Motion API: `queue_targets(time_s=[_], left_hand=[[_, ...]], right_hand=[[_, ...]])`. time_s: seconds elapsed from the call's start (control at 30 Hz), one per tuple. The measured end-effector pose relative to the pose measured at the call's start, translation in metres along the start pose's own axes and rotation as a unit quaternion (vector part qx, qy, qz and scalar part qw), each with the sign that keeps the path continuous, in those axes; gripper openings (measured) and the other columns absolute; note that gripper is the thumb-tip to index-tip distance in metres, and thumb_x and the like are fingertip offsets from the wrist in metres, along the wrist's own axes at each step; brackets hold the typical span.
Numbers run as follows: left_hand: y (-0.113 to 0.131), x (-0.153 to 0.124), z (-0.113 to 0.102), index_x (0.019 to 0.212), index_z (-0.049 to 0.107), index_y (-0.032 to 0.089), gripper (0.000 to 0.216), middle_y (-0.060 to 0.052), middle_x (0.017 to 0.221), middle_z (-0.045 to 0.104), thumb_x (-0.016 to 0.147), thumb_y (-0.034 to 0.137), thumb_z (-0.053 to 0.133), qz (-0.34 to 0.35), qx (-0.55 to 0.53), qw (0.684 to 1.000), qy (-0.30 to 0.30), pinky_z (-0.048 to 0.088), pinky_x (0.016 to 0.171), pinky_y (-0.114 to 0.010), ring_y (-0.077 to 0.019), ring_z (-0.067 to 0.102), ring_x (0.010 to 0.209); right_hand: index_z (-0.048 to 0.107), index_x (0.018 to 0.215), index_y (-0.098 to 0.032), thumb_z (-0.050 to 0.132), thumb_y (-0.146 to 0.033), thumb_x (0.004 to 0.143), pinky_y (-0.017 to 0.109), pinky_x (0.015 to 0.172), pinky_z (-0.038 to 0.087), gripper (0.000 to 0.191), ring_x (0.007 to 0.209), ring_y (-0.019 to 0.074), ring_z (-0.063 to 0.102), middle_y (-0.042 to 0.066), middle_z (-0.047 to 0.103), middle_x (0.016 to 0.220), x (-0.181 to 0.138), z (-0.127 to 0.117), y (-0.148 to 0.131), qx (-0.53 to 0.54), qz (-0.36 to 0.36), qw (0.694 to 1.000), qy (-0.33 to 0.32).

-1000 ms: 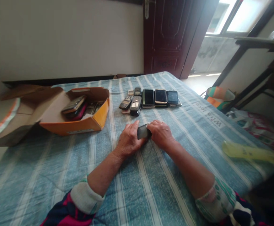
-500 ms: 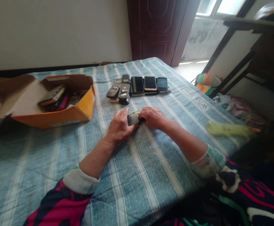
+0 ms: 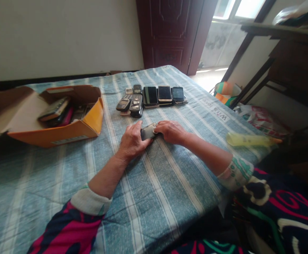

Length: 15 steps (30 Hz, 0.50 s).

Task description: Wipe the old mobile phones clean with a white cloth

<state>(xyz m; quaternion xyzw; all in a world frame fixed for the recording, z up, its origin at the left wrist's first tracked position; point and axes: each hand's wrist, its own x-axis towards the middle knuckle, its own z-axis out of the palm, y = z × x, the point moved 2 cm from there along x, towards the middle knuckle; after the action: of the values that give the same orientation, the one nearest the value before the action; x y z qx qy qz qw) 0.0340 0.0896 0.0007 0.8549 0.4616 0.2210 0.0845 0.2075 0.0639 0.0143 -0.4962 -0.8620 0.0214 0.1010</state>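
Note:
A small mobile phone (image 3: 148, 132) with a grey face lies between my hands, low over the tablecloth. My left hand (image 3: 132, 140) grips its left end, fingers on the far side and thumb along the near edge. The curled fingers of my right hand (image 3: 171, 132) press on its right end. A small pale bit shows under those fingertips; whether it is a cloth or part of the phone I cannot tell. Just beyond stand older keypad phones (image 3: 136, 104) and three short stacks topped by a black phone (image 3: 150, 95), a gold-edged phone (image 3: 164, 94) and a smaller phone (image 3: 178, 94).
An open orange cardboard box (image 3: 55, 137) on the left holds several phones (image 3: 55, 108). The striped blue tablecloth (image 3: 167, 183) covers the table. Near its right edge lies a yellow, translucent, long object (image 3: 247, 139). Bags (image 3: 262, 120) and a dark wooden stand (image 3: 294, 67) are beyond that edge.
The whole view has shifted slightly, so the table things appear a little further left. Both hands keep their hold on the phone, with hardly any movement.

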Motion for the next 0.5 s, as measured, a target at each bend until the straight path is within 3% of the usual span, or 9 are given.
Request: queue_targets(time_s=[0.3, 0.5], left_hand=[[0.001, 0.0, 0.0, 0.128, 0.047, 0.009, 0.071, -0.016, 0.109, 0.064, 0.068, 0.037, 0.072, -0.005, 0.002, 1.0, 0.002, 0.048, 0.094, -0.045, -0.0331, 0.057, 0.108], [0.0, 0.001, 0.0, 0.128, 0.047, 0.012, 0.069, -0.014, 0.107, 0.065, 0.068, 0.036, 0.071, -0.002, 0.01, 1.0, -0.003, 0.048, 0.093, -0.044, -0.0317, 0.059, 0.105]], right_hand=[[0.068, 0.088, -0.016, 0.047, -0.002, 0.082, 0.027, 0.067, 0.034, 0.026, 0.089, 0.018, 0.056, 0.007, 0.068, 0.089, -0.019, 0.0, -0.006, -0.002, -0.015, 1.0, 0.008], [0.069, 0.09, -0.017, 0.046, -0.005, 0.084, 0.028, 0.071, 0.036, 0.026, 0.091, 0.0188, 0.056, 0.008, 0.067, 0.093, -0.007, 0.001, -0.003, 0.003, 0.018, 1.0, 0.02]])
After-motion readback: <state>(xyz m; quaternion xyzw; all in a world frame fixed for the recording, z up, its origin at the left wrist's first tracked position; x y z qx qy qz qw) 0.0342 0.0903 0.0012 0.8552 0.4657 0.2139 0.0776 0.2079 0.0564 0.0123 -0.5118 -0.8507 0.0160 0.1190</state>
